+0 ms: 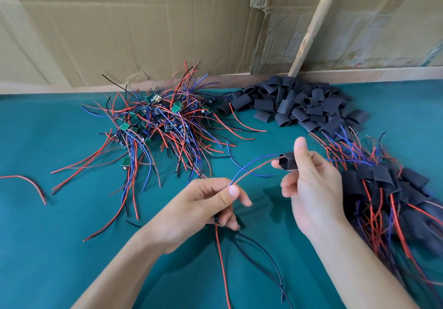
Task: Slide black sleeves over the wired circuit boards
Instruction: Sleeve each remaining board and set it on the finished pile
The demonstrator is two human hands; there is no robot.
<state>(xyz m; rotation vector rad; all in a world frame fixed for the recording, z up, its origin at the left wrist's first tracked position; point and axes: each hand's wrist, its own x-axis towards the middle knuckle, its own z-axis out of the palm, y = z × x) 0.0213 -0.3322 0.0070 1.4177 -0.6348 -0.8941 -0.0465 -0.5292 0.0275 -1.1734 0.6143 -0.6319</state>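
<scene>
I seem to be at a makeshift assembly workshop: a green table (72,212) heaped with wired boards (155,121) and sleeves (294,102), cardboard (119,20) as a backdrop.

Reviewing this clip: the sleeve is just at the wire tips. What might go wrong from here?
1. The right hand holds the black sleeve where the blue and red wires barely enter; a tip may catch on the rim and bend.
2. The left hand hides the board, so the sleeve may jam on its edge.
3. The trailing wires may snag nearby loose ones.
</scene>
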